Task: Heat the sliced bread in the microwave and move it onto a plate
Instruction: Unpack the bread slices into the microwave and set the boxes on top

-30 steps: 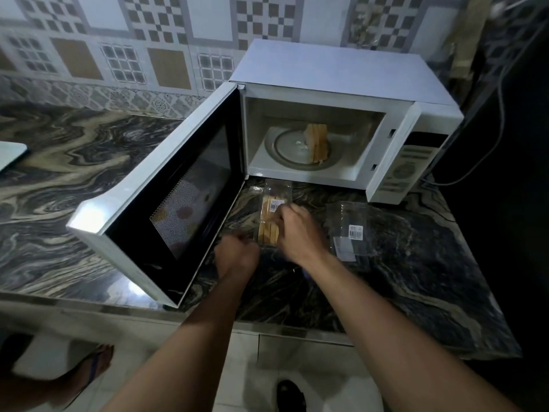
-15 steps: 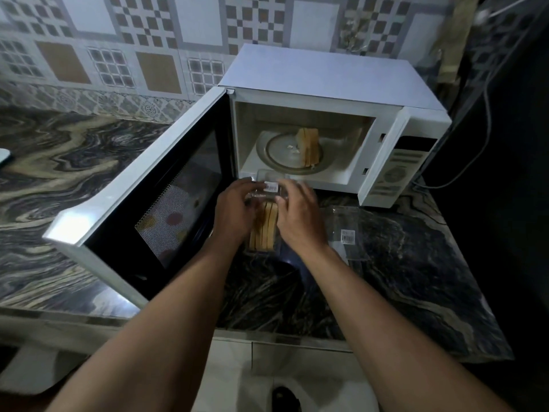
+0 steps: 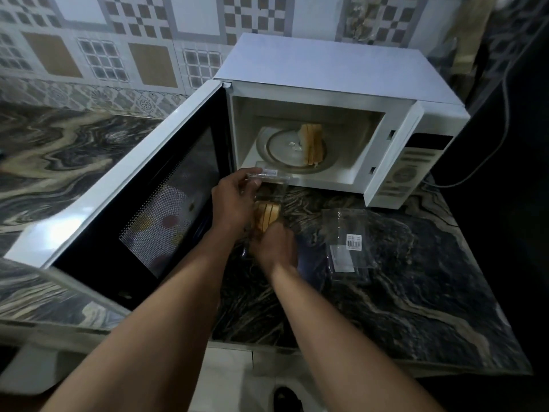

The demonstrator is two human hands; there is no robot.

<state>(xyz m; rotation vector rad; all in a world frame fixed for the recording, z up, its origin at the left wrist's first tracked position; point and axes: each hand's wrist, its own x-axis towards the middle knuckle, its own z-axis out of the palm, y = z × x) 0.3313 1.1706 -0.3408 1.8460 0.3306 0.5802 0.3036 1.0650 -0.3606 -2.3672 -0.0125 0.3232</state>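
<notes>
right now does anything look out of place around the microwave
Nothing spilled or broken. The bread slices in the microwave sit off-centre, on the right of the glass turntable, with no plate under them. An empty clear bag lies on the counter, right of the bread packet that the left hand and right hand hold.

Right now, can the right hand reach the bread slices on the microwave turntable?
Probably yes: the microwave door stands wide open, nothing blocks the bread slices. But the right hand is holding the bagged bread, so it must release that first.
</notes>
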